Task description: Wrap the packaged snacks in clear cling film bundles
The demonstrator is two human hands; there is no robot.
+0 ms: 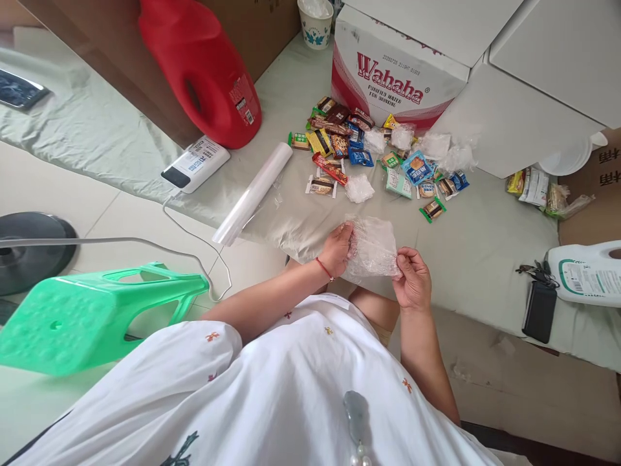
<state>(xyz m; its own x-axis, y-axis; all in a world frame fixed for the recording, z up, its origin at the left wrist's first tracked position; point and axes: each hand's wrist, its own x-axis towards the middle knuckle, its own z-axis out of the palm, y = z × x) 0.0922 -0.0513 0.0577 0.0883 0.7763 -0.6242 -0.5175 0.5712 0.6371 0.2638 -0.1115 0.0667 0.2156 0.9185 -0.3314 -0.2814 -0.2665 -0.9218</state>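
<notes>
Between my hands, over the front edge of the covered table, is a whitish, roughly square film-wrapped packet (373,246). My left hand (338,249) pinches its left edge, a red string around the wrist. The lower right corner is gripped by thumb and fingers of my right hand (411,277). What lies inside the crinkled film cannot be made out. Just beyond, a smaller film-wrapped bundle (359,188) lies on the cloth, near several packaged snacks (334,139). A roll of clear plastic film (255,193) rests to the left, slanting toward the table's edge.
A Wahaha carton (398,71) stands behind the snacks. To the left are a red jug (213,71), a white power bank (196,165) with a cable, and a green stool (97,317). A white bottle (587,275) and black device (539,312) lie at the right.
</notes>
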